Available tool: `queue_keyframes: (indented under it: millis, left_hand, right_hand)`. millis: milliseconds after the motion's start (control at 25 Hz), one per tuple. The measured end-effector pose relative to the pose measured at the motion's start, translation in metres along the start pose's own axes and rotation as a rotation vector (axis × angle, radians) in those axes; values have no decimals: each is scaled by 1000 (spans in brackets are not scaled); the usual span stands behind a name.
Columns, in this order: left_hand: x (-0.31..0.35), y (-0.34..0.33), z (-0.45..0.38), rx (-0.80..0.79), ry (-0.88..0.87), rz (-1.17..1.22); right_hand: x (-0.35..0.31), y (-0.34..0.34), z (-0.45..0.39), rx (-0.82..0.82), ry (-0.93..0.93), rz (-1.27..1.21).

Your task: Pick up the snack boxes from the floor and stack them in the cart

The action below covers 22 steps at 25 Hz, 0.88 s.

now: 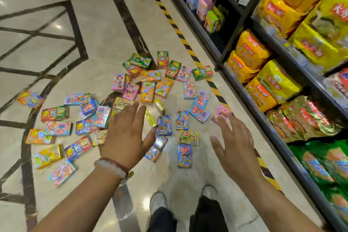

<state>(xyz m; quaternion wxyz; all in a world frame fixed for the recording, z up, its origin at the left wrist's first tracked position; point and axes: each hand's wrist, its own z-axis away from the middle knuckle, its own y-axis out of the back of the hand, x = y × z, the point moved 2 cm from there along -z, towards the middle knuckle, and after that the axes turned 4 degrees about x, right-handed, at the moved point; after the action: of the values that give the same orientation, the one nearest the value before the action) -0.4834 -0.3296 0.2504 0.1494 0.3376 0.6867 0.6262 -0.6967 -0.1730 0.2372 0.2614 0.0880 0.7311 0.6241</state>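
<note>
Left hand (125,137) and right hand (232,144), fingers spread and holding nothing, above snack boxes (146,88) scattered on the floor (105,30) at frame centre.

No print reads clearly. The boxes (184,156) on the floor (105,34) carry red logo patches with white characters, blurred beyond reading (likely Chinese script). The yellow bags (250,49) on the shelf (293,66) bear red labels with white characters, equally illegible.
</note>
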Motion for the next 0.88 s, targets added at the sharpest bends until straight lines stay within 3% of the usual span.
queue_keyframes:
  millis: [120,280,400,480,560,640,720,880]
  left_hand:
    - [-6,-88,5,24,44,27]
    - [-9,-266,33,-141,104,100]
    - [-4,-423,53,-464,233,137]
    - [3,-513,67,-772,434,166]
    - [13,-580,87,-926,625,305]
    - [16,-625,98,-882,685,326]
    - [12,-647,104,-821,727,325]
    - [6,-643,104,-754,819,372]
  right_hand:
    - [29,-78,-17,-20,47,-24]
    - [89,-228,-23,-34,160,-19]
    - [143,-367,-25,-135,243,57]
    - [171,-449,-36,-342,261,151]
    - [193,-512,-50,-534,206,186]
    - [203,-556,-63,-627,168,156]
    - [205,-575,-69,-605,205,110]
    - [198,-561,-74,-649,162,164]
